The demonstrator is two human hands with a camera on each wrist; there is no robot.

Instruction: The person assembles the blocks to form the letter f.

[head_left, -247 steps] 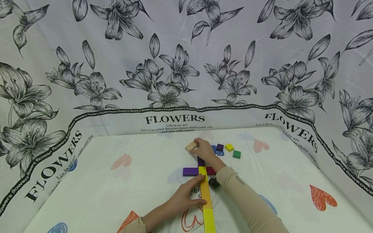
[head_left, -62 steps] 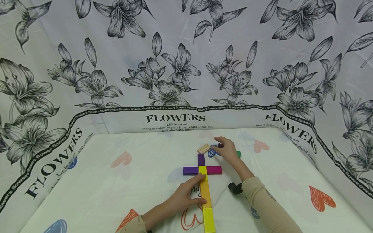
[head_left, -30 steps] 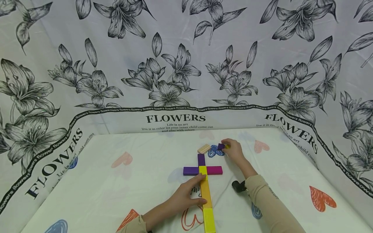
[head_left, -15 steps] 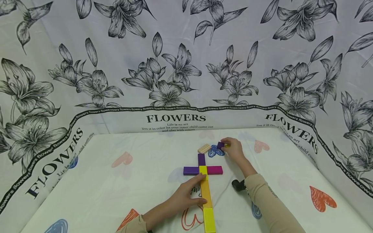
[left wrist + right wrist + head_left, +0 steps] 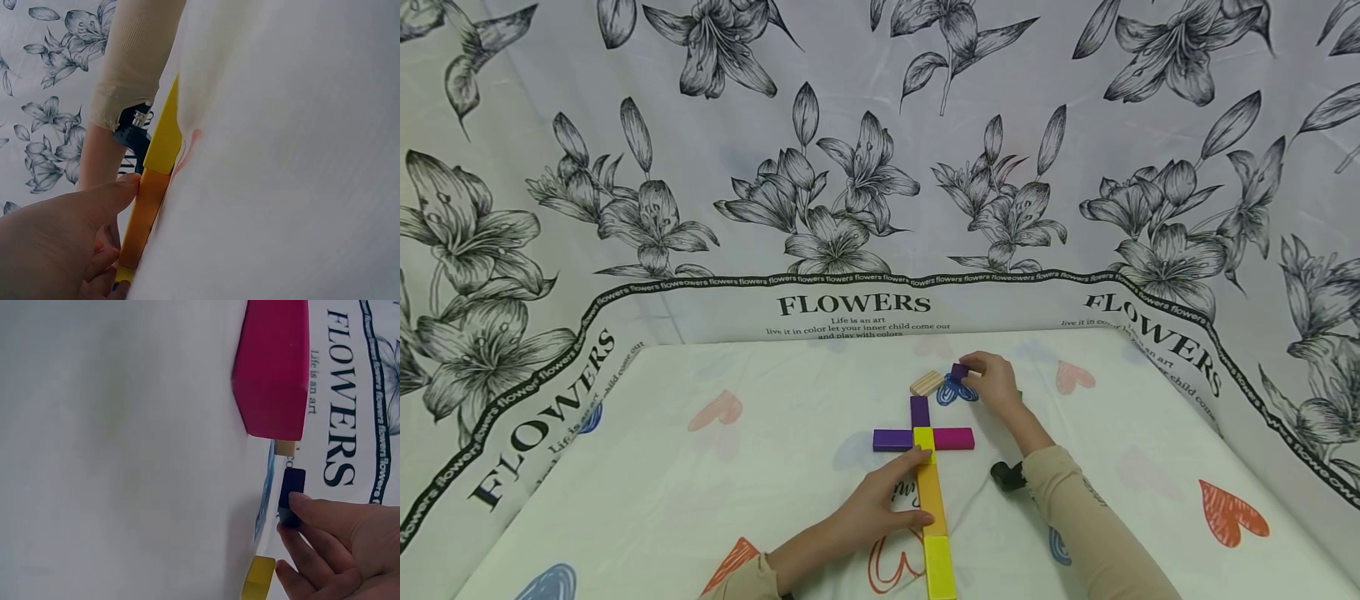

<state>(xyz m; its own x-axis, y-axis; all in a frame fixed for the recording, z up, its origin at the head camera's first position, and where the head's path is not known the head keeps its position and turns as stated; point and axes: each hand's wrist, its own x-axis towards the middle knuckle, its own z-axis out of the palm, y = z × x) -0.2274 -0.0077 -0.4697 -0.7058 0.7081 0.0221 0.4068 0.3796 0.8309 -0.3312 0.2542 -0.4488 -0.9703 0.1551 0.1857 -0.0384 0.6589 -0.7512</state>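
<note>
My right hand [image 5: 995, 385] pinches a small dark purple cube [image 5: 958, 372] between thumb and fingertips, close over the table, as the right wrist view also shows. Just left of it lies a grooved natural-wood block [image 5: 927, 383]. My left hand [image 5: 874, 502] rests along a row of blocks, thumb and index finger spread, its thumb [image 5: 129, 182] touching the orange block [image 5: 930, 496]. A yellow block [image 5: 922, 440] and a longer yellow block [image 5: 938, 567] lie at the orange one's ends. Purple [image 5: 892, 440] and magenta [image 5: 953, 438] blocks form side arms; another purple block [image 5: 919, 412] extends the row's far end.
A yellow cube [image 5: 258, 579] lies beside my right fingers in the right wrist view. A green block [image 5: 1020, 395] is mostly hidden behind the right hand. The white patterned cloth [image 5: 647, 467] covers the table and rises behind it.
Earlier my right hand set the wooden block at the row's far end, then moved right to the purple cube. It now pinches that cube and has shifted it slightly left. The left hand stays put.
</note>
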